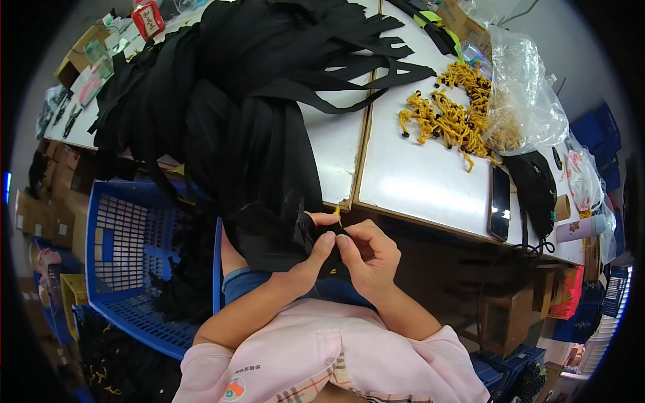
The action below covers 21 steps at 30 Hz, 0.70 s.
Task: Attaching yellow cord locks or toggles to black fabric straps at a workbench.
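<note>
To my left, the blue basket [111, 295] sits beside my leg with black material in it. The long black straps [255, 134] heap over the table [416, 191] and drape off its edge toward my lap. My left hand [306, 265] pinches black strap material between thumb and forefinger, a yellow cord end [337, 210] poking up at the fingertip. Just beside it, my right hand [369, 258] has its thumb and forefinger pressed together; what lies between them is too small to tell. Farther right are yellow cords [453, 121] in a pile, a clear plastic bag [524, 94], a phone [498, 201] and a black pouch [534, 185].
</note>
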Available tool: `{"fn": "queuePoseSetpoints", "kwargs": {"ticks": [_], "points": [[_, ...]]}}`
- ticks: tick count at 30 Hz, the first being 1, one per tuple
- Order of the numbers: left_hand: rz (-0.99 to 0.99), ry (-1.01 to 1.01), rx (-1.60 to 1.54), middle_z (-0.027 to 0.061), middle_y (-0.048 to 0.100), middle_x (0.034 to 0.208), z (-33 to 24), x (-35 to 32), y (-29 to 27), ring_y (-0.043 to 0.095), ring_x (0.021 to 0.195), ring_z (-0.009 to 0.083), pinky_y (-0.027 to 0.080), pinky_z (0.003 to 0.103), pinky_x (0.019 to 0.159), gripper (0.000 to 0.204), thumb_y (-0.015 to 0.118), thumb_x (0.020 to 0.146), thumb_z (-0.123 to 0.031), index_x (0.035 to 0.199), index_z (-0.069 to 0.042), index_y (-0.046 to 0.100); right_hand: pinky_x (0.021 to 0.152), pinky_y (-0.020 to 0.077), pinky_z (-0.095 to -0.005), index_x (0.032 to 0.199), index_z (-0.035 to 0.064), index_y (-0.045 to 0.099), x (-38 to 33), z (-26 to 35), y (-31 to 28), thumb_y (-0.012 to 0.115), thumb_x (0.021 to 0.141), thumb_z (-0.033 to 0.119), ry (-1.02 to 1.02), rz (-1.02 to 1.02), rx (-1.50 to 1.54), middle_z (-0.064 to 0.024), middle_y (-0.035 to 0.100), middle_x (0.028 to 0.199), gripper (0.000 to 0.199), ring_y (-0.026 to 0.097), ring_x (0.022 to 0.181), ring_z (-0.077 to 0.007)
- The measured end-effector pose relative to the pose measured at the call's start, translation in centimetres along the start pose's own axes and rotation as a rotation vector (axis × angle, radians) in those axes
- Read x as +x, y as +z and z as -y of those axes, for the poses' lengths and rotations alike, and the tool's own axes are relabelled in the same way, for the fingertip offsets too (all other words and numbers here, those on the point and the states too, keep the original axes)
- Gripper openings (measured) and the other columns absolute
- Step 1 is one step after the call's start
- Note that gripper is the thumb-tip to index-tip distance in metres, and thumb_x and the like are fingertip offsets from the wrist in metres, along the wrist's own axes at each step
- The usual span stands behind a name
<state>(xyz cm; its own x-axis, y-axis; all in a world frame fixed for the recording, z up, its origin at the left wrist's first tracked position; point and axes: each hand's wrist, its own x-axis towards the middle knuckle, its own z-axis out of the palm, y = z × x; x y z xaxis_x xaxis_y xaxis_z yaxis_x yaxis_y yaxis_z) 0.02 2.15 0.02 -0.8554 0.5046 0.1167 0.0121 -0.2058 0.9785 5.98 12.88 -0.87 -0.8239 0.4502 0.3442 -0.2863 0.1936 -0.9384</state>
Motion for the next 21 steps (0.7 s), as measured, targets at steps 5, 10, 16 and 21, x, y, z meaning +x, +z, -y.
{"fn": "queuePoseSetpoints", "kwargs": {"ticks": [5,10,16,21], "points": [[-0.030,-0.262,-0.164,0.0047,0.054,0.088,-0.2,-0.2,-0.6,0.049,0.083,0.0110,0.039,0.022,0.077,0.021,0.055,0.079,-0.010,0.098,0.000,0.052,0.040,0.0305,-0.0166,0.080,-0.0013,0.054,0.5,0.0,-0.5,0.056,0.075,-0.001,0.277,0.040,0.464,-0.0006,0.048,0.065,0.005,0.040,0.046,-0.0040],[0.172,-0.134,-0.176,0.0049,0.055,0.092,0.4,0.1,-1.4,0.050,0.086,0.0110,0.040,0.024,0.079,0.021,0.055,0.079,-0.012,0.097,-0.002,0.053,0.036,0.0222,-0.0167,0.072,0.0029,0.051,1.6,0.3,-2.0,0.055,0.077,0.004,0.766,0.281,0.863,0.0032,0.040,0.052,0.007,0.030,0.040,-0.0022],[0.108,-0.082,-0.029,0.0065,0.055,0.095,0.3,0.2,-0.9,0.049,0.088,0.0120,0.039,0.025,0.080,0.019,0.052,0.080,-0.011,0.097,-0.002,0.052,0.038,0.0276,-0.0164,0.074,0.0007,0.052,0.2,0.0,-0.2,0.054,0.077,0.001,0.516,0.077,0.527,0.0017,0.044,0.058,0.004,0.037,0.043,-0.0032],[0.017,-0.029,0.087,0.0063,0.051,0.089,-0.1,-0.2,0.2,0.048,0.084,0.0140,0.037,0.025,0.078,0.018,0.050,0.079,-0.012,0.092,0.000,0.055,0.044,0.0323,-0.0158,0.079,-0.0018,0.053,-0.4,0.1,0.2,0.054,0.076,-0.003,-0.004,0.044,-0.108,0.0009,0.046,0.063,0.004,0.043,0.052,-0.0025]]}}
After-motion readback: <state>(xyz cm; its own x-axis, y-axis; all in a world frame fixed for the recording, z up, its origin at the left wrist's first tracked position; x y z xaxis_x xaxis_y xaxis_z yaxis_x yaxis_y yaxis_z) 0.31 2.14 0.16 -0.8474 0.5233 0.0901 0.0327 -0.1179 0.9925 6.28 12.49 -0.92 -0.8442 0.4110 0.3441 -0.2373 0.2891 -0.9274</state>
